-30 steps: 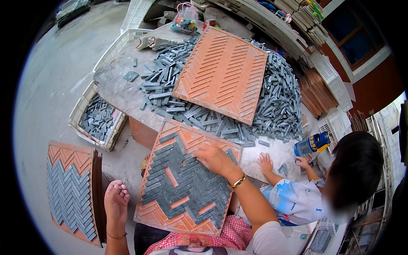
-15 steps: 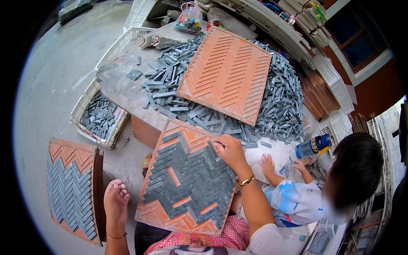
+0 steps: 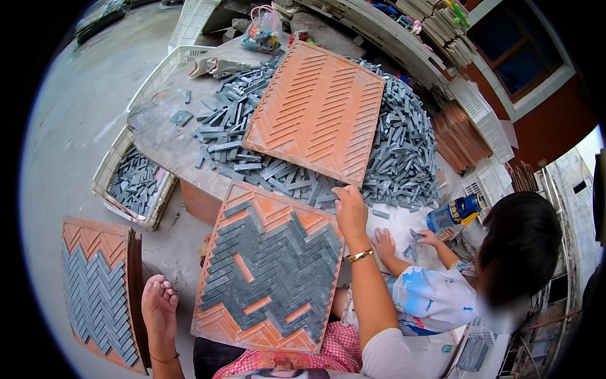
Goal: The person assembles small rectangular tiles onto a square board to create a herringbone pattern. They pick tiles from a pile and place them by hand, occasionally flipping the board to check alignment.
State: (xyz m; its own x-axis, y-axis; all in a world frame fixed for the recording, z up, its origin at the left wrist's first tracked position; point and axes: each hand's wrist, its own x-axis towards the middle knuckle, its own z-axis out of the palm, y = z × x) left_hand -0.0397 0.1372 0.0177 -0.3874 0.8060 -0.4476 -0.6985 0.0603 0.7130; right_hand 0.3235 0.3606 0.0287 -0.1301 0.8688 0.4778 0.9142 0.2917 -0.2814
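Note:
My right hand (image 3: 352,211), with a gold bracelet at the wrist, is over the near edge of a heap of grey tile strips (image 3: 404,139). Its fingers are bent and slightly apart, with no strip visible in them. Below it, on my lap, lies an orange grooved tray (image 3: 218,319) largely filled with grey strips in a herringbone pattern. Some orange slots show through the strips. My left hand (image 3: 160,307) is raised left of this tray, its fingers curled toward the palm; whether they hold anything is hidden.
Another orange tray (image 3: 315,107) rests on the heap. A stack of trays (image 3: 98,284) stands at left, its top one partly tiled. A white crate (image 3: 151,215) holds grey pieces. At right a child (image 3: 435,297) touches strips beside a blue bottle (image 3: 451,213).
My right hand has left the tray's upper right area, where a grey strip now lies, and moved up to the heap. My left hand stays curled. The child's hand now holds grey strips.

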